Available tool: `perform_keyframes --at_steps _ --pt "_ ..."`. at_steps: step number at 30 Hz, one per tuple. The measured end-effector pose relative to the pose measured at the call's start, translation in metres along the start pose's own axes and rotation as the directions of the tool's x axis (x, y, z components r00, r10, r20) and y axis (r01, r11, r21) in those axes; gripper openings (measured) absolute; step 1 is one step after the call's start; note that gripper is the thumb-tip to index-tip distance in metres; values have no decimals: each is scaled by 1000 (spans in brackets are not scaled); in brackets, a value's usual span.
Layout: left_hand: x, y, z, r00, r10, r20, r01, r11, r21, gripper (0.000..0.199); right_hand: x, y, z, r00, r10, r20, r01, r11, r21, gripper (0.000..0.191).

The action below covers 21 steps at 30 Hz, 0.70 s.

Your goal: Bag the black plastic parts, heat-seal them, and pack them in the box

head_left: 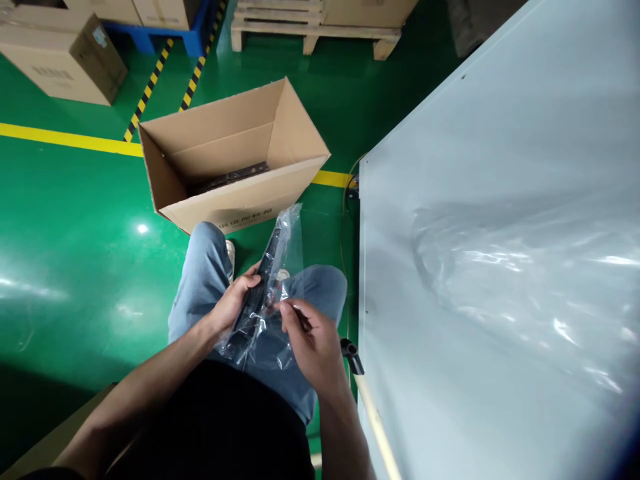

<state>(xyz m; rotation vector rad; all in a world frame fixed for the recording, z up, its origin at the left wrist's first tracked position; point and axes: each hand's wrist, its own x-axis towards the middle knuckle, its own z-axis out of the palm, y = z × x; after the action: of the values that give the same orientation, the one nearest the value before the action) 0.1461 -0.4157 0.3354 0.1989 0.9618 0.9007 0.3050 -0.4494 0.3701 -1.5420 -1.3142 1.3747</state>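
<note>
Over my lap, my left hand (239,297) is closed around a long black part (257,287) in a clear plastic bag (290,230). The part lies tilted, its far end pointing toward the open carton. My right hand (310,337) is closed in a pinch at the bag's right side, with fingertips on the loose film. What the part is cannot be made out through the shiny plastic. Just beyond my knees stands the open cardboard box (245,197), with dark bagged pieces (235,177) lying at its bottom.
To my right is a large pale grey surface (400,280) with a clear plastic sheet or bag (525,280) on it. A cream tube with a black joint (354,357) runs beside its edge. Closed cartons (65,60), a blue pallet (195,37) and a wooden pallet (310,30) stand farther off.
</note>
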Motion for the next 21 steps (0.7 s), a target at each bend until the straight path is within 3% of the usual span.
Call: perform_keyframes --at_steps 4,6,11,15,17,21 --pt "-5 1 -1 966 -199 162 209 977 -47 55 -2 -3 -6 998 -27 49 28 999 -21 36" --pt "-6 1 -1 950 -224 215 243 968 -64 52 -3 -4 -11 998 -38 48 40 998 -45 36" --pt "-6 1 0 956 -158 249 180 981 -68 51 -7 2 -23 999 -28 27 31 992 -122 40" --pt "-10 1 3 990 -28 141 32 999 -24 54 -13 14 -31 997 -3 82 13 993 -122 43" --pt "-12 1 3 996 20 87 -22 999 26 63 -14 22 -37 993 -46 111 56 995 -80 41" --pt "-14 1 -1 996 18 90 -25 997 73 84 -6 22 -43 991 -115 64 115 993 15 67"
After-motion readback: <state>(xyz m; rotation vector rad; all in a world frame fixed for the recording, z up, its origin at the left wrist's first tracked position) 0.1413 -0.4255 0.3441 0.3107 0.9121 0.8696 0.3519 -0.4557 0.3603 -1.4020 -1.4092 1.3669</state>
